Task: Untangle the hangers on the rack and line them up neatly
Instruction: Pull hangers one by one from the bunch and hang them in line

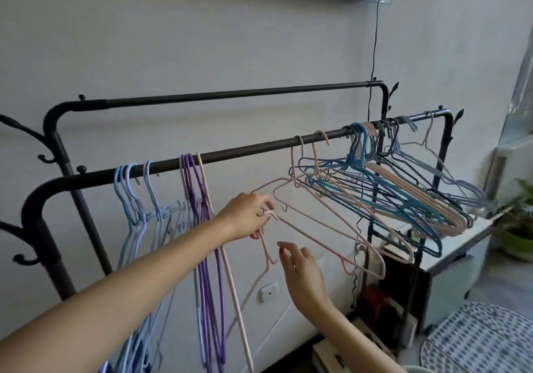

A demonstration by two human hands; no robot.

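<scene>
A black metal rack has a front bar [245, 149] that carries the hangers. At its left hang light blue hangers [129, 199], then purple hangers [202, 228] and one pale pink one, all hanging straight. On the right a tangled bunch of blue, pink and black hangers [403, 196] fans out sideways. My left hand [248, 217] grips the hook of a pink hanger [331, 243] held off the bar, just below it. My right hand [300, 269] hovers under that hanger with relaxed fingers and holds nothing.
A second, higher rack bar [230, 95] runs behind. A black cable [375, 41] drops down the wall to the rack's right end. A white table [450, 245] and a potted plant [519, 228] stand at the right. A patterned round surface [484, 341] lies at the bottom right.
</scene>
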